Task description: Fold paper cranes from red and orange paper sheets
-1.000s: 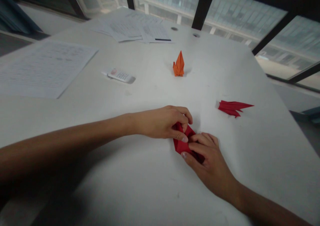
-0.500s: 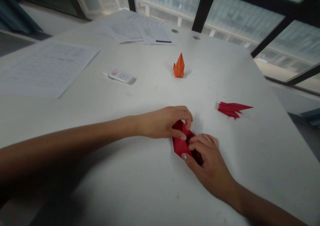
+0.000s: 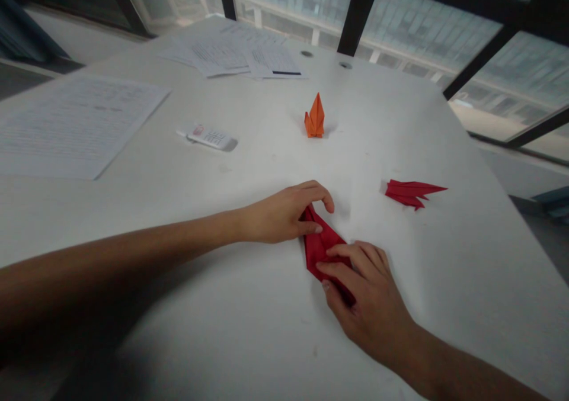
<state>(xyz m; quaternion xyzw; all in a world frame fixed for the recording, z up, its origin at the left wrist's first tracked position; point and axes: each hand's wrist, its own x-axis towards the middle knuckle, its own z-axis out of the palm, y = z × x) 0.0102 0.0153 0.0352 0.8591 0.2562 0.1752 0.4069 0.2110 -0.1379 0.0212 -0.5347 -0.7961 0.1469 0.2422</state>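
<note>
A piece of red folded paper (image 3: 326,235) lies on the white table in front of me, its lower right part covered by fingers. My left hand (image 3: 293,211) grips its upper left edge, thumb on top, with the index finger arched above the paper. Over the lower right end, my right hand (image 3: 367,288) presses its fingertips onto the paper, while the thumb rests along the near edge. The undersides of both grips are hidden.
A red folded-paper figure (image 3: 413,192) lies to the right. Further back stands an orange paper crane (image 3: 315,119). A white tube with printing (image 3: 208,136) lies left of it. Printed sheets (image 3: 80,122) cover the far left, and more papers (image 3: 231,51) lie near the windows.
The right fingers have moved left and flattened onto the red paper, pressing down a part that stood open. The left index finger has lifted off it. The view has shifted slightly.
</note>
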